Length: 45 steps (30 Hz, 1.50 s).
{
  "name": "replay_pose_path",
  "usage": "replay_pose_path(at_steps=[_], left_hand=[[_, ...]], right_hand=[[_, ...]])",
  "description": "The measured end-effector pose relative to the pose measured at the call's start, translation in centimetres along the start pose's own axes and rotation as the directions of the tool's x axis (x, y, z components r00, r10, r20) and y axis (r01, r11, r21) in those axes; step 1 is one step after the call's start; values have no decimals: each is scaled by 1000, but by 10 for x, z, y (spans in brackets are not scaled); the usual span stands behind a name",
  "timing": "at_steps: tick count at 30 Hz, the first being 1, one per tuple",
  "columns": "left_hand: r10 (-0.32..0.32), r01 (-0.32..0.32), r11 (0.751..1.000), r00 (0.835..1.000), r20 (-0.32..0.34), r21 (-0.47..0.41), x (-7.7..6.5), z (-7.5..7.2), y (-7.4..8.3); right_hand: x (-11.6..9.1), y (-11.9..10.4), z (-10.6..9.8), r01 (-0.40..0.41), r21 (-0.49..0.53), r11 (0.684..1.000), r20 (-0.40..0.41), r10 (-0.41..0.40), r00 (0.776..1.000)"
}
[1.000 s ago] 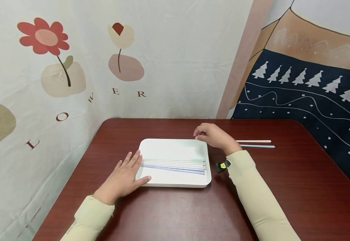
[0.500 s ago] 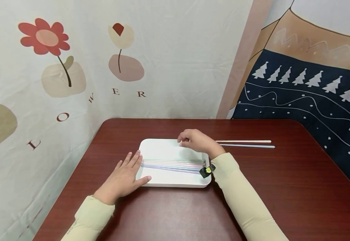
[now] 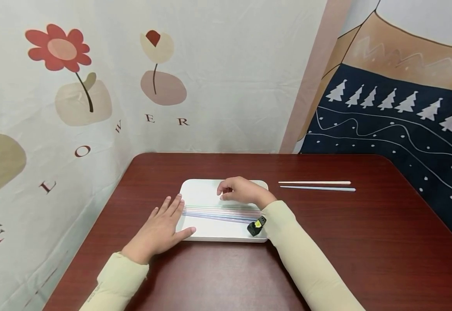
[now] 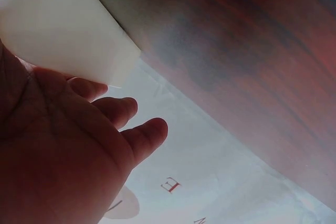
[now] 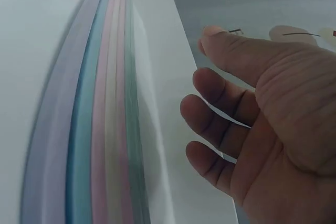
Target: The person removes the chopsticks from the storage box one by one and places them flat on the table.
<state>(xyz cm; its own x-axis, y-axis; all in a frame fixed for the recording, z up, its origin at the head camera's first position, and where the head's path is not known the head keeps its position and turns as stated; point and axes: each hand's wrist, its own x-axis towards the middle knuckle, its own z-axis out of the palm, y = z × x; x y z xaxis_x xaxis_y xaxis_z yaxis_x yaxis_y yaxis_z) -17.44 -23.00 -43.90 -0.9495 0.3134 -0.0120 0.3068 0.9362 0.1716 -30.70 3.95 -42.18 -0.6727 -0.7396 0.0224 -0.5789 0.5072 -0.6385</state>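
Note:
My left hand rests on the left rim of a white rectangular tray, its fingers straight and spread. In the left wrist view its palm and fingers show beside the tray's pale wall. Several pastel chopsticks lie side by side across the tray, in green, pink, cream, blue and purple. Over the back half of the tray hovers my right hand, above and beyond the chopsticks. The right wrist view shows its fingers loosely bent, with nothing held, apart from the chopsticks.
Two more chopsticks, one cream and one blue, lie nearly parallel on the dark red table, right of the tray. A printed curtain hangs behind the table. A small black device is on the right wrist.
My right hand has moved left and toward me, from the tray's back right corner to over its middle, uncovering the full length of the two chopsticks on the table. The left hand stays put.

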Motion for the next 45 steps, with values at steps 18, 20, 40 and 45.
replay_pose_path(at_steps=[18,20,40,45], left_hand=[[11,-11,1000,1000,-3,9,0,-3,1],[13,-13,1000,1000,-3,11,0,-3,1],[10,-10,1000,1000,-4,8,1,-2,1],[13,-13,1000,1000,-6,6,1,-2,0]], right_hand=[[4,12,14,-73,45,996,145,66,987],[5,12,15,-66,27,997,147,62,987],[7,14,17,-81,-28,996,104,84,991],[7,14,18,-71,-40,997,99,74,992]])
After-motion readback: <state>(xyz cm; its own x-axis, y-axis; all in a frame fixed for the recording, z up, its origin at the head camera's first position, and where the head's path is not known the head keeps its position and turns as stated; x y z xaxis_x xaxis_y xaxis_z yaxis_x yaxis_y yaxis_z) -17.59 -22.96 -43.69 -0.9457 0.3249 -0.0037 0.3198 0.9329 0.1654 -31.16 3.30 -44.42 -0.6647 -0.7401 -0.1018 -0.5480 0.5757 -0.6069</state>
